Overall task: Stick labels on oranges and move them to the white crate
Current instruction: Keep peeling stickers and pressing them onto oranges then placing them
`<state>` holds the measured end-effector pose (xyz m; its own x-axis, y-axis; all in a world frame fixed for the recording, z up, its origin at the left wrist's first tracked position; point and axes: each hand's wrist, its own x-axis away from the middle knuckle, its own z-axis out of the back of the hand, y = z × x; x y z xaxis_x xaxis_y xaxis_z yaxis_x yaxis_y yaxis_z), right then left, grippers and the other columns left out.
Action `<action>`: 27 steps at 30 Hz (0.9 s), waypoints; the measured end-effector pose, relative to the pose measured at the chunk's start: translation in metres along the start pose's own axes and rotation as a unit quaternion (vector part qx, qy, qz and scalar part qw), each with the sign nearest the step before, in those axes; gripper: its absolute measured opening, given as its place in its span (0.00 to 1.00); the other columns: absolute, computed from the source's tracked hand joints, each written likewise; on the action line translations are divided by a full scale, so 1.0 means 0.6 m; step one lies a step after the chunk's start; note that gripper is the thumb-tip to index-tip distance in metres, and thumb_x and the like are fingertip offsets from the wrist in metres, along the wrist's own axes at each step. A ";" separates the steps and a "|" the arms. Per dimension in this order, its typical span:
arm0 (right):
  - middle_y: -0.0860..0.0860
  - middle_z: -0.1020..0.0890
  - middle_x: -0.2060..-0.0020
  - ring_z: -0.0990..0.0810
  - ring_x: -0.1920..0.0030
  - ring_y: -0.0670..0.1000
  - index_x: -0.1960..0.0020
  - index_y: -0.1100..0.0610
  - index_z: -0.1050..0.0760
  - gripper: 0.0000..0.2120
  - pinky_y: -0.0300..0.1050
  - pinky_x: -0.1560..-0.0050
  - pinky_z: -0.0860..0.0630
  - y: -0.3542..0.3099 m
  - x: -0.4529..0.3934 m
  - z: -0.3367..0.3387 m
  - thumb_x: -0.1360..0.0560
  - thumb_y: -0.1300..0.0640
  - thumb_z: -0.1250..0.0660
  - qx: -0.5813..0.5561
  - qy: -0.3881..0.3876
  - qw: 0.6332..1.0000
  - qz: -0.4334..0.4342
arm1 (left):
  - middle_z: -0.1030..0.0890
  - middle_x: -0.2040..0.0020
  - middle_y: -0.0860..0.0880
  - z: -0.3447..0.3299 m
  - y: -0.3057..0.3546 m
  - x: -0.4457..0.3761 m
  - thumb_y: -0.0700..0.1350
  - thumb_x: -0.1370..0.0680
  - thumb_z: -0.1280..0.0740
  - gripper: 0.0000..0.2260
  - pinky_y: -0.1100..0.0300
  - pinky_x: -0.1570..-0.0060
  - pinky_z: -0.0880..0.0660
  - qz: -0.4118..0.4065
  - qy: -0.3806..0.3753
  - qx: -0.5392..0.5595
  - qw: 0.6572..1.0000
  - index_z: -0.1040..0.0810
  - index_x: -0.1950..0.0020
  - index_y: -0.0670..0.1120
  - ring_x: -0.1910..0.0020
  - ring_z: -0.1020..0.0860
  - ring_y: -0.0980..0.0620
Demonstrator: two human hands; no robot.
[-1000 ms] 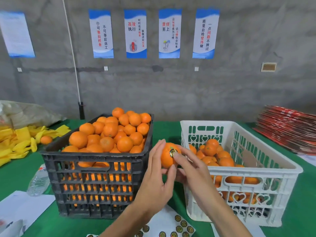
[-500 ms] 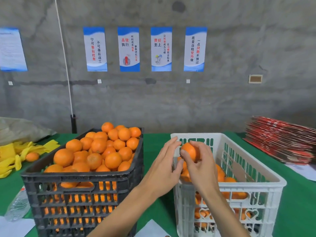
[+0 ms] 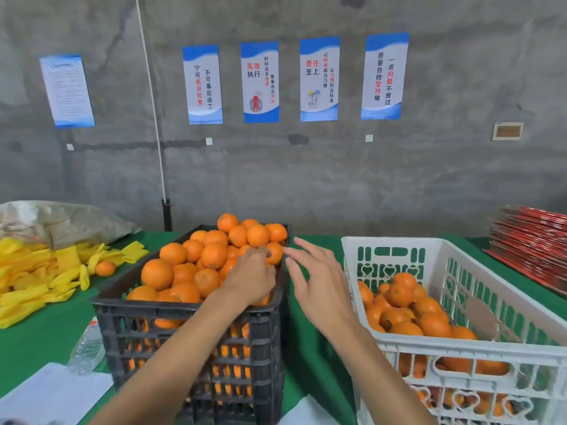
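I am working bare-handed: my left hand (image 3: 251, 279) and right hand (image 3: 319, 283) are wearing no gloves, rings or bands that I can see. My forearms are showing bare all the way to the bottom edge, with no sleeve or watch coming into view.

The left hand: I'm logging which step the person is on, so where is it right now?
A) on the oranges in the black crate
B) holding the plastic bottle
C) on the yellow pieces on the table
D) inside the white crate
A: the left hand rests on the heaped oranges in the black crate, while the right hand hangs open between it and the white crate.
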<state>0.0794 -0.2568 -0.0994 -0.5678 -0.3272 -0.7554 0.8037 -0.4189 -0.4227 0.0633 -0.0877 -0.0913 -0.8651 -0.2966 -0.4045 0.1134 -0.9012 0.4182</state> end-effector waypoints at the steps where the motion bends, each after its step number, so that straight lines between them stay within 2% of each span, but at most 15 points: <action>1: 0.46 0.24 0.30 0.28 0.31 0.52 0.34 0.48 0.20 0.14 0.52 0.31 0.31 -0.012 -0.010 -0.018 0.17 0.51 0.36 -0.006 -0.024 1.000 0.008 | 0.25 0.35 0.38 0.004 -0.018 -0.013 0.43 0.20 0.35 0.19 0.47 0.39 0.27 0.016 -0.030 -0.031 0.999 0.28 0.29 0.43 0.36 0.25 0.37; 5: 0.43 0.27 0.27 0.32 0.28 0.49 0.31 0.45 0.22 0.16 0.49 0.28 0.35 -0.031 -0.038 -0.074 0.17 0.48 0.38 -0.027 -0.091 0.995 -0.003 | 0.23 0.36 0.41 0.011 -0.065 -0.055 0.42 0.22 0.34 0.21 0.48 0.44 0.24 0.059 -0.188 -0.119 0.973 0.29 0.28 0.45 0.39 0.23 0.39; 7: 0.42 0.27 0.27 0.33 0.27 0.47 0.30 0.44 0.23 0.16 0.48 0.27 0.35 -0.028 -0.040 -0.092 0.17 0.47 0.38 -0.049 -0.105 0.993 -0.022 | 0.24 0.32 0.42 0.009 -0.081 -0.071 0.44 0.24 0.28 0.27 0.47 0.40 0.24 0.076 -0.261 -0.152 0.950 0.31 0.25 0.45 0.37 0.24 0.40; 9: 0.42 0.25 0.29 0.31 0.28 0.46 0.32 0.44 0.22 0.15 0.47 0.27 0.35 -0.023 -0.036 -0.103 0.17 0.47 0.37 -0.081 -0.099 0.991 -0.036 | 0.28 0.28 0.43 0.009 -0.092 -0.085 0.44 0.27 0.23 0.37 0.46 0.37 0.25 0.094 -0.282 -0.152 0.943 0.37 0.22 0.48 0.33 0.26 0.40; 10: 0.43 0.24 0.30 0.30 0.29 0.46 0.33 0.46 0.21 0.15 0.47 0.27 0.34 -0.019 -0.035 -0.107 0.17 0.48 0.36 -0.102 -0.090 0.990 -0.046 | 0.28 0.28 0.43 0.009 -0.095 -0.091 0.44 0.27 0.23 0.38 0.46 0.38 0.23 0.097 -0.280 -0.148 0.944 0.38 0.22 0.49 0.34 0.25 0.40; 12: 0.43 0.22 0.33 0.27 0.31 0.46 0.35 0.48 0.19 0.14 0.49 0.29 0.30 -0.011 -0.032 -0.108 0.18 0.50 0.35 -0.138 -0.069 0.985 -0.072 | 0.27 0.29 0.42 0.013 -0.097 -0.095 0.44 0.27 0.22 0.34 0.48 0.43 0.21 0.104 -0.268 -0.134 0.948 0.34 0.25 0.49 0.35 0.24 0.41; 13: 0.42 0.21 0.34 0.25 0.32 0.45 0.36 0.48 0.18 0.13 0.49 0.31 0.28 -0.008 -0.029 -0.106 0.18 0.51 0.35 -0.149 -0.058 0.984 -0.081 | 0.28 0.29 0.42 0.016 -0.097 -0.094 0.44 0.27 0.22 0.33 0.48 0.41 0.22 0.100 -0.247 -0.123 0.956 0.32 0.26 0.49 0.35 0.25 0.41; 15: 0.40 0.20 0.36 0.24 0.36 0.44 0.36 0.47 0.19 0.13 0.49 0.34 0.26 -0.003 -0.021 -0.100 0.18 0.50 0.36 -0.159 -0.041 0.983 -0.086 | 0.27 0.28 0.43 0.029 -0.091 -0.082 0.45 0.27 0.21 0.33 0.52 0.38 0.26 0.060 -0.156 -0.076 0.983 0.31 0.25 0.47 0.32 0.27 0.43; 17: 0.40 0.22 0.34 0.25 0.34 0.42 0.31 0.45 0.23 0.16 0.48 0.32 0.26 -0.002 -0.018 -0.090 0.17 0.47 0.37 -0.169 -0.039 0.981 -0.092 | 0.25 0.30 0.47 0.046 -0.070 -0.052 0.46 0.28 0.21 0.33 0.61 0.40 0.27 -0.002 -0.038 0.053 0.998 0.29 0.26 0.47 0.34 0.25 0.53; 19: 0.41 0.24 0.31 0.27 0.31 0.41 0.26 0.44 0.29 0.21 0.46 0.30 0.28 -0.006 -0.016 -0.076 0.18 0.42 0.38 -0.195 -0.037 0.975 -0.100 | 0.21 0.35 0.54 0.060 -0.036 -0.003 0.45 0.27 0.21 0.29 0.67 0.45 0.25 -0.056 0.039 0.246 0.967 0.25 0.28 0.50 0.42 0.22 0.66; 21: 0.41 0.23 0.31 0.25 0.34 0.38 0.25 0.43 0.31 0.24 0.41 0.33 0.26 -0.013 -0.009 -0.058 0.19 0.40 0.38 -0.245 -0.009 0.964 -0.100 | 0.19 0.38 0.58 0.061 0.001 0.048 0.40 0.26 0.22 0.26 0.69 0.46 0.24 -0.088 0.057 0.385 0.917 0.24 0.30 0.50 0.43 0.20 0.65; 24: 0.39 0.21 0.35 0.23 0.37 0.37 0.27 0.42 0.29 0.22 0.34 0.39 0.24 -0.021 0.021 -0.032 0.19 0.38 0.38 -0.292 0.058 0.951 -0.082 | 0.22 0.32 0.52 0.042 0.049 0.107 0.35 0.25 0.25 0.28 0.62 0.39 0.23 -0.114 0.070 0.432 0.892 0.27 0.27 0.47 0.36 0.21 0.58; 27: 0.41 0.24 0.31 0.26 0.32 0.40 0.26 0.43 0.31 0.24 0.36 0.35 0.26 -0.009 0.078 -0.018 0.19 0.35 0.42 -0.261 0.099 0.957 -0.075 | 0.25 0.30 0.51 0.007 0.070 0.151 0.34 0.25 0.26 0.29 0.62 0.41 0.22 -0.129 0.064 0.448 0.882 0.28 0.26 0.48 0.34 0.23 0.59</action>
<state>0.0503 -0.2607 -0.1381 -0.6809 -0.1079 -0.7244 0.7242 0.0486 -0.6879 -0.0122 -0.1509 -0.1071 -0.7372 -0.2033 -0.6444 -0.5600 -0.3497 0.7511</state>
